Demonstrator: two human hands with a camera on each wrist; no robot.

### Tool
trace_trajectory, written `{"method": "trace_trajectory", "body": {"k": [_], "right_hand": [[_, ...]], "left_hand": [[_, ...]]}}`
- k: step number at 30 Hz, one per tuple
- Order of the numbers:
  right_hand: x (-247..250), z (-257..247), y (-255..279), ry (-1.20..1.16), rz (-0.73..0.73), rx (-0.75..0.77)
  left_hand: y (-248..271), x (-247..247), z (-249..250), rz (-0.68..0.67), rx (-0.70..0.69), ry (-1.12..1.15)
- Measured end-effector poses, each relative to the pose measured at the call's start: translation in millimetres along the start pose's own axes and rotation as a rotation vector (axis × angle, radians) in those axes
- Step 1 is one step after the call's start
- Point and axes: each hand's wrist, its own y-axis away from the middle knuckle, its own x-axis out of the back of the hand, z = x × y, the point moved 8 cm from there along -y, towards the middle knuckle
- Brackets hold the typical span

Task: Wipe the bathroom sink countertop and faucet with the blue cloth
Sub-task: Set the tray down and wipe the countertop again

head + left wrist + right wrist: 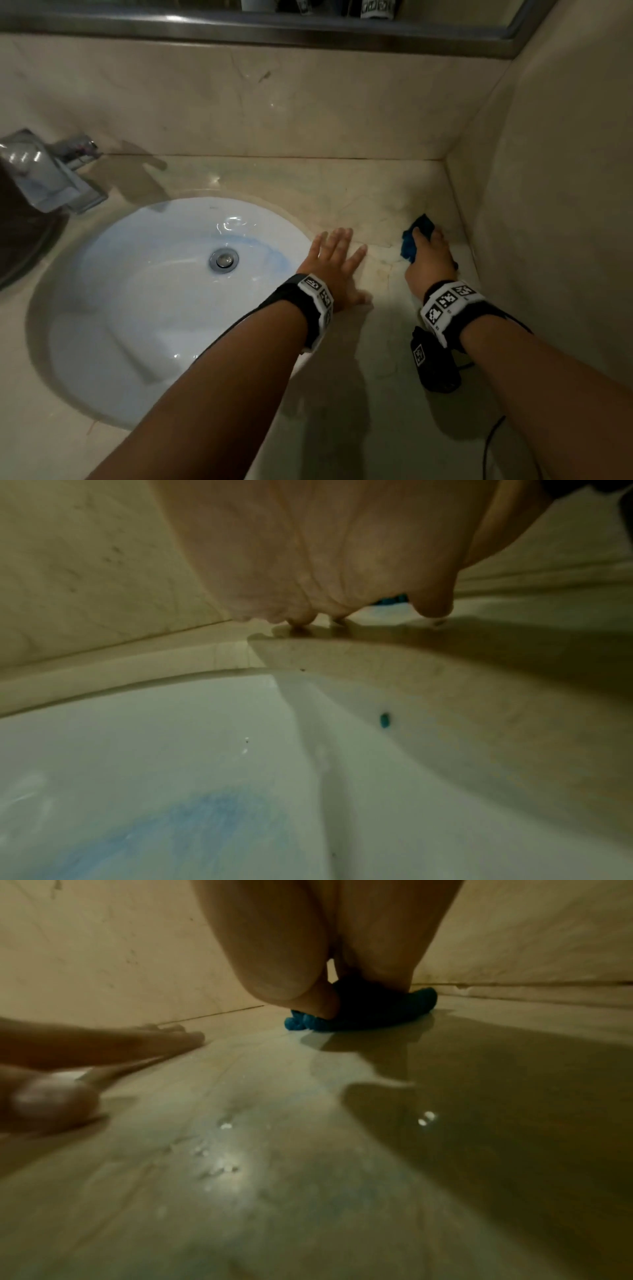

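Head view alone shows faucet [51, 171]; left hand [334, 263] flat on countertop [359, 192], right hand [430, 257] gripping blue cloth [416, 236].

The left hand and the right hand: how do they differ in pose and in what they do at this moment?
The left hand lies flat with straight, spread fingers; the right hand has its fingers curled.
The left hand holds nothing; the right hand grips the bunched blue cloth and presses it down.
The left hand rests beside the sink basin; the right hand is near the side wall.
Both rest on the countertop, and both wrists wear marker bands.
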Motion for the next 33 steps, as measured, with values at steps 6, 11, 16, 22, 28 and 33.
{"method": "trace_trajectory", "body": {"k": [6, 11, 16, 22, 28, 33], "right_hand": [[6.7, -19.7, -22.2, -0.021, 0.026, 0.061], [7.4, -49.8, -36.4, 0.005, 0.01, 0.096], [7.8, -77.2, -43.6, 0.012, -0.006, 0.143], [-1.9, -109.4, -50.4, -0.084, -0.067, 0.101], [-8.2, -140.2, -57.5, -0.083, -0.008, 0.168], [-12.4, -179.2, -66.4, -0.005, -0.041, 0.237]], "left_hand": [[-10.2, -10.5, -5.0, 0.017, -0.07, 0.016], [-13.7, -11.0, -10.7, 0.001, -0.143, 0.043], [1.9, -2.2, -66.3, 0.096, -0.067, 0.14], [24.0, 11.2, -211.3, 0.127, 0.346, 0.139], [20.5, -5.7, -293.5, 0.059, 0.585, 0.281], [18.3, -14.1, -300.1, 0.184, 0.526, 0.267]]}}
